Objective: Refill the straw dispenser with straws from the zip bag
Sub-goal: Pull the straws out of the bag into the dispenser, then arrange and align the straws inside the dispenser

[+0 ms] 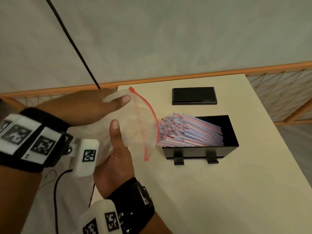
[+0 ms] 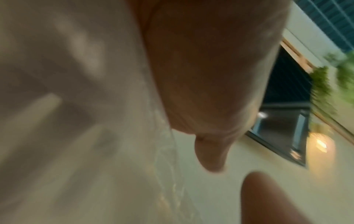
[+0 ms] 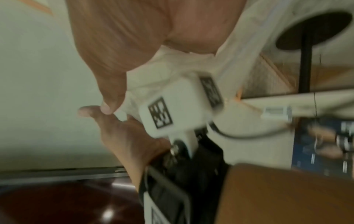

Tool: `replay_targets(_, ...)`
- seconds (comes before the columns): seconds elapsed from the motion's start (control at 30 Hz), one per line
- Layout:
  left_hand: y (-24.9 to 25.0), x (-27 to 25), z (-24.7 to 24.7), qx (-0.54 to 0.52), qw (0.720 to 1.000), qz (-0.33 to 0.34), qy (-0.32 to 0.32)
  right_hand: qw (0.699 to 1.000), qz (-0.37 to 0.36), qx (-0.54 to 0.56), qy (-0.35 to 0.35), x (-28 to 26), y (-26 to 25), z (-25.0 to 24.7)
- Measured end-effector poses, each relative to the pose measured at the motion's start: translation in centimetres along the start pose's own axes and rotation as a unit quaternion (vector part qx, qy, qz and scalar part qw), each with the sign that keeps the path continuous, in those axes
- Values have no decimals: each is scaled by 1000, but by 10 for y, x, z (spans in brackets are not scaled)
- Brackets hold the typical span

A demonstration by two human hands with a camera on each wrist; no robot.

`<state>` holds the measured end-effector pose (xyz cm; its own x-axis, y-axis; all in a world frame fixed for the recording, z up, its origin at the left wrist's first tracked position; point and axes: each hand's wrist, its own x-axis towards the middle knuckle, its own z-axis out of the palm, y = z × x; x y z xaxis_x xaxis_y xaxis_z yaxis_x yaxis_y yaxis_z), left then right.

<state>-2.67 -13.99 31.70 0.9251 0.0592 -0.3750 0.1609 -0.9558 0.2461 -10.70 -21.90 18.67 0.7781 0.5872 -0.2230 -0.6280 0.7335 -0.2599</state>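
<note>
Both hands point(image 1: 94, 107) point(image 1: 118, 156) gripping emptied clear red-zip plastic bag point(image 1: 140, 125); striped straws point(image 1: 190, 132) overhanging black box dispenser point(image 1: 202, 149) at 9 o'clock, liable to spill.

A cream, smooth-topped surface point(image 1: 219, 191) carries an open black rectangular plastic dispenser box point(image 1: 200, 150), and beyond it, lying apart and flat, a black rectangular lid point(image 1: 194, 95).
</note>
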Motion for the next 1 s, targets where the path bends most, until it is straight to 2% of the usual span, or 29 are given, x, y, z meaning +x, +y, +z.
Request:
replay_targets(0.07,-25,-12,15,-33,997,-33,61,999,-24,-28,-3,7,2,-12)
replay_targets(0.13,-61,-19,45,-80,985,-82,131,991,-8,-113,65,8,-4,-30)
replay_targets(0.2,-95,-22,84,-171,959,-128,186,967,0,-219,128,8,-10,-54)
replay_targets(0.27,-115,-20,126,-289,917,-174,211,939,7,-299,170,6,-17,-74)
replay_targets(0.37,-131,-8,188,-453,828,-243,224,896,10,-383,225,2,-24,-104)
replay_targets(0.4,-131,-3,206,-499,797,-255,223,879,3,-414,237,1,-26,-112)
replay_targets(0.47,-134,10,233,-554,759,-274,201,844,-26,-475,249,-3,-31,-125)
replay_targets(0.5,-136,16,246,-563,756,-279,183,829,-43,-499,248,-5,-34,-130)
replay_targets(0.53,-137,22,257,-553,768,-279,165,815,-58,-524,241,-9,-39,-131)
replay_targets(0.67,-145,41,281,-443,854,-262,83,777,-113,-594,175,-39,-74,-116)
replay_targets(0.7,-146,44,281,-421,866,-260,69,768,-133,-606,160,-48,-86,-110)
replay_targets(0.73,-146,45,278,-426,862,-267,63,759,-152,-615,148,-57,-100,-105)
replay_targets(0.77,-145,44,273,-454,846,-272,64,752,-168,-622,144,-64,-115,-100)
replay_targets(0.83,-144,43,262,-478,825,-291,81,740,-185,-629,149,-75,-146,-95)
replay_targets(0.9,-140,40,249,-396,863,-286,130,727,-200,-633,176,-79,-178,-98)
replay_targets(0.97,-121,35,231,-317,891,-242,215,682,-202,-675,198,-77,-210,-106)
replay_targets(1.0,-102,32,221,-315,887,-209,264,652,-188,-707,199,-73,-224,-113)
